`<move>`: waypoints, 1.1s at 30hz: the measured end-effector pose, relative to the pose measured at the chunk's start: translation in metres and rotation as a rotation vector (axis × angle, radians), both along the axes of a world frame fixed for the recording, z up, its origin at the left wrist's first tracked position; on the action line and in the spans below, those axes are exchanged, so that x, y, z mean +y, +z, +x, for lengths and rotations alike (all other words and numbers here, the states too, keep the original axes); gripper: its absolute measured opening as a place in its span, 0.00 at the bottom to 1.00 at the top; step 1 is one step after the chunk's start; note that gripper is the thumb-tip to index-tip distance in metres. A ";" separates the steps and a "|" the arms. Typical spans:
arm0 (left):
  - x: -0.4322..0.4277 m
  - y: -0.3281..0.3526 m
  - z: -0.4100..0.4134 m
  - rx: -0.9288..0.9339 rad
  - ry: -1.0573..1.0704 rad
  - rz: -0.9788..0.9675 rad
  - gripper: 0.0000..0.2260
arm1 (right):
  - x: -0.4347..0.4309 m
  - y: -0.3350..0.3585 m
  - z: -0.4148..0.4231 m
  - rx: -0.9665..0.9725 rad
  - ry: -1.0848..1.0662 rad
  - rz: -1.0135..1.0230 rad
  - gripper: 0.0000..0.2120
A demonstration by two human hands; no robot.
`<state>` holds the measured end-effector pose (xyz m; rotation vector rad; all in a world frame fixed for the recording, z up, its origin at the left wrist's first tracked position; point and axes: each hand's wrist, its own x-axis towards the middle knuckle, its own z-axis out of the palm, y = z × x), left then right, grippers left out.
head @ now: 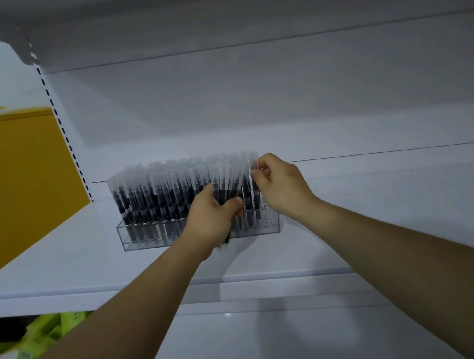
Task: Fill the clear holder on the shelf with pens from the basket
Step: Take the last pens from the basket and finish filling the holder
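My left grip [213, 216] is curled round a bundle of black pens with frosted caps [223, 186]. My right grip [281, 186] pinches one capped pen [256, 196] standing at the right end of the clear acrylic holder [141, 244], nearly full, on the white shelf [58, 267].

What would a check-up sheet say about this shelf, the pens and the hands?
Surface: white shelf; the holder stands on it.
Job's things: clear holder nearly full of upright black pens with frosted caps; its right end seems to have room left; basket not in view.
Clutter: nothing seen.
Hands: left hand grips a bundle of pens in front of the holder; right hand pinches the top of one pen at the holder's right end.
Cables: nothing seen.
Surroundings: yellow panel at left; green packets below the shelf.
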<state>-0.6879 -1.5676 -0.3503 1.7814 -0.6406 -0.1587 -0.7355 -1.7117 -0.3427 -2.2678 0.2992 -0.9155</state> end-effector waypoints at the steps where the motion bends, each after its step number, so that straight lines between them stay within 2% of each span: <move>1: -0.001 -0.001 0.001 0.010 0.005 -0.007 0.14 | -0.001 0.001 0.001 0.002 -0.012 0.000 0.07; 3: -0.002 -0.002 0.002 0.024 0.006 -0.021 0.19 | -0.002 0.001 0.003 0.013 -0.033 -0.005 0.06; 7: -0.004 -0.003 0.001 0.032 0.003 -0.039 0.14 | -0.003 0.001 0.006 0.051 -0.052 -0.015 0.07; 13: -0.008 -0.005 -0.001 0.046 0.021 -0.047 0.21 | -0.002 0.007 0.006 0.170 -0.086 -0.104 0.08; 16: -0.007 -0.003 -0.003 0.039 0.037 -0.051 0.20 | -0.002 0.004 0.006 0.236 -0.089 -0.140 0.10; 18: -0.005 -0.002 -0.004 0.021 0.049 -0.055 0.18 | -0.002 0.004 0.003 0.166 -0.092 -0.123 0.12; 21: -0.005 0.003 -0.008 0.007 0.046 -0.066 0.15 | 0.001 0.013 -0.009 -0.043 -0.021 0.029 0.12; 24: -0.011 0.007 -0.013 -0.009 0.011 -0.072 0.06 | 0.004 0.018 -0.019 -0.044 0.131 0.132 0.09; 26: -0.017 0.008 -0.015 -0.025 -0.012 -0.072 0.04 | 0.001 0.017 -0.018 -0.040 0.169 0.212 0.04; 29: -0.022 0.006 -0.015 -0.053 0.023 -0.058 0.02 | -0.010 0.016 -0.013 -0.091 0.126 0.303 0.04; 33: -0.021 -0.001 -0.009 0.024 0.017 -0.090 0.03 | -0.029 0.029 -0.011 -0.273 0.027 0.413 0.06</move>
